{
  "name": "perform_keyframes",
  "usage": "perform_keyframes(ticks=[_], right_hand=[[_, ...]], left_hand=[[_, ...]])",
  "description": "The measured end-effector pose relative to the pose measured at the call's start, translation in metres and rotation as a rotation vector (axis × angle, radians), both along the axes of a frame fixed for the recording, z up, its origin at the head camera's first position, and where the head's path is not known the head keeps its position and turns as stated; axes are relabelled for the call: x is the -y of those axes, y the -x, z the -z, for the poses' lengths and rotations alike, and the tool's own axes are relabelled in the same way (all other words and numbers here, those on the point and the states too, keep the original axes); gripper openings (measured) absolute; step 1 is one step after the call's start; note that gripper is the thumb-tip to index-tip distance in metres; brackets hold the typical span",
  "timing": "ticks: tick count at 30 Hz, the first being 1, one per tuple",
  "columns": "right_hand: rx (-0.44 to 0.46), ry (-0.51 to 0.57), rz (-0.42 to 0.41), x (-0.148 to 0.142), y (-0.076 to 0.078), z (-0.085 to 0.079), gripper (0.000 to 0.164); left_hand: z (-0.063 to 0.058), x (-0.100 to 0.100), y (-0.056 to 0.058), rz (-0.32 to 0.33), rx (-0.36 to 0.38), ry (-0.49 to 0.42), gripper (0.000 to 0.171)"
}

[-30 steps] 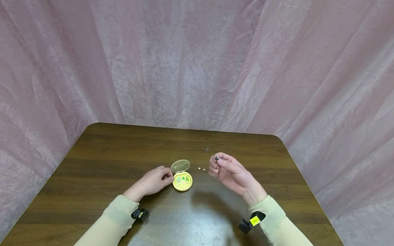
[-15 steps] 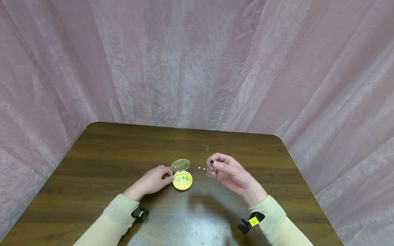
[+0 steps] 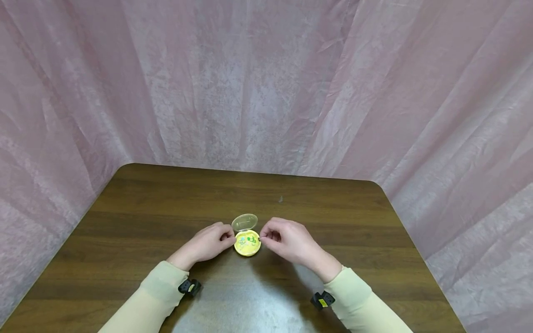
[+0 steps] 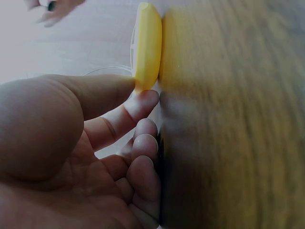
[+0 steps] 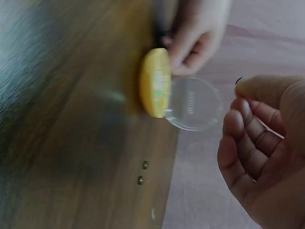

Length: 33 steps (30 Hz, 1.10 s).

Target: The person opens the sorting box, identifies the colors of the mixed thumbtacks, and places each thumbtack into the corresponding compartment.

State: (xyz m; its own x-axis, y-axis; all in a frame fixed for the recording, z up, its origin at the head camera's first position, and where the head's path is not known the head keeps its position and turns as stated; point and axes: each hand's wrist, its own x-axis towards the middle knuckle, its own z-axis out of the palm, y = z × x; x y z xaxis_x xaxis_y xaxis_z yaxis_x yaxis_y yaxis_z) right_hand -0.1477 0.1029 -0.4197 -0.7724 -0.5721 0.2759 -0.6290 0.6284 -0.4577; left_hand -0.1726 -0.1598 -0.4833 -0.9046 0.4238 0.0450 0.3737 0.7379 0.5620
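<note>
A round yellow pill case [image 3: 247, 249] with green and blue marks inside lies on the table, its clear lid [image 3: 244, 222] standing up at the back. My left hand [image 3: 210, 241] pinches the case's left edge between thumb and index finger; the other fingers rest by the tabletop. From the right, my right hand [image 3: 291, 240] has come close to the case's rim. Its thumb and index fingertip pinch a small dark round piece [image 5: 238, 80], mostly covered by the fingers. In the left wrist view the piece [image 4: 51, 5] shows as a dark spot.
Two tiny beads [image 5: 145, 165] lie on the brown wooden table [image 3: 179, 194] beside the case in the right wrist view. In the head view the right hand hides them. A pink curtain [image 3: 266, 92] hangs behind the table's far edge.
My right hand has moved left toward the case and turned palm down, carrying the dark piece. My left hand has stayed at the case's edge.
</note>
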Motion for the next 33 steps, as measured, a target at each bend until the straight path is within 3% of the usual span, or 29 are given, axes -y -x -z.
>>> perform_keyframes(ticks=[5, 14, 24, 33], right_hand=[[-0.273, -0.183, 0.006, 0.013, 0.003, 0.018, 0.006], [-0.471, -0.324, -0.033, 0.029, 0.008, 0.036, 0.007], [-0.543, -0.435, -0.03, 0.037, 0.007, 0.045, 0.018], [-0.482, -0.406, -0.025, 0.03, 0.009, 0.044, 0.007]], left_hand=[[0.001, 0.0, 0.0, 0.003, -0.002, -0.005, 0.016], [0.001, 0.0, 0.001, 0.012, -0.016, -0.001, 0.016], [0.004, 0.001, 0.002, 0.011, -0.019, 0.002, 0.016], [0.004, 0.0, 0.002, 0.008, -0.018, 0.003, 0.016]])
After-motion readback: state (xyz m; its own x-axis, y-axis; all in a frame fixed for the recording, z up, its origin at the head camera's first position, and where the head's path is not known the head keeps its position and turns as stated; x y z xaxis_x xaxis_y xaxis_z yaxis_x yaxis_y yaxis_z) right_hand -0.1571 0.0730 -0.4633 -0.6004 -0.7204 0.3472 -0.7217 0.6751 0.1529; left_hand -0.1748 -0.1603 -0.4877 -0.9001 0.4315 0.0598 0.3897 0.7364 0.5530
